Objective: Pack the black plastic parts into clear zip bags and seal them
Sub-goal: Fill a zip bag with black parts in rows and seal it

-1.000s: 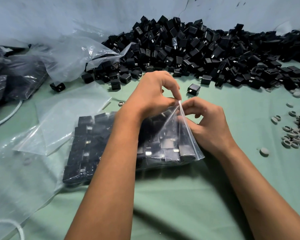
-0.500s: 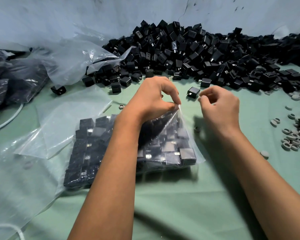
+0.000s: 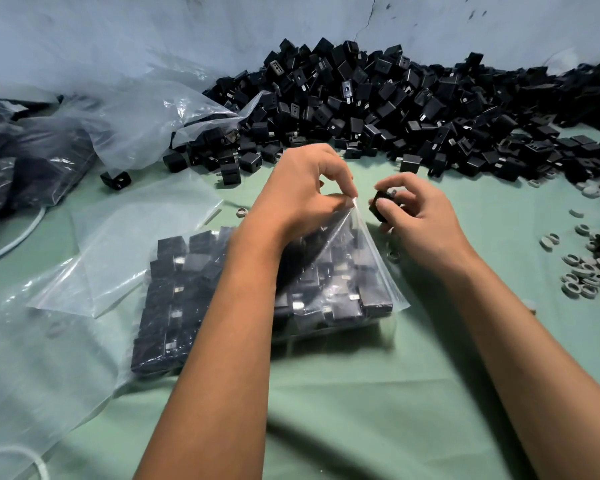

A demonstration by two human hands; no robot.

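Observation:
A clear zip bag [image 3: 371, 268] packed with rows of black plastic parts lies on the green cloth in the middle. My left hand [image 3: 305, 199] pinches the bag's upper right corner and lifts it into a peak. Just right of that corner, my right hand [image 3: 413, 216] holds one loose black plastic part [image 3: 380, 204] between thumb and fingers. A large heap of black parts [image 3: 378, 109] lies along the back wall.
Empty clear zip bags [image 3: 142, 230] lie left of the filled bag, with crumpled plastic sheeting [image 3: 136, 123] behind. Dark filled bags [image 3: 21, 168] sit at far left. Small grey rings [image 3: 582, 271] are scattered at right. A white cord [image 3: 18, 233] curves at left.
My right hand let go of the bag's edge, moved up and right, and picked a single black part off the cloth. My left hand kept its pinch on the bag corner.

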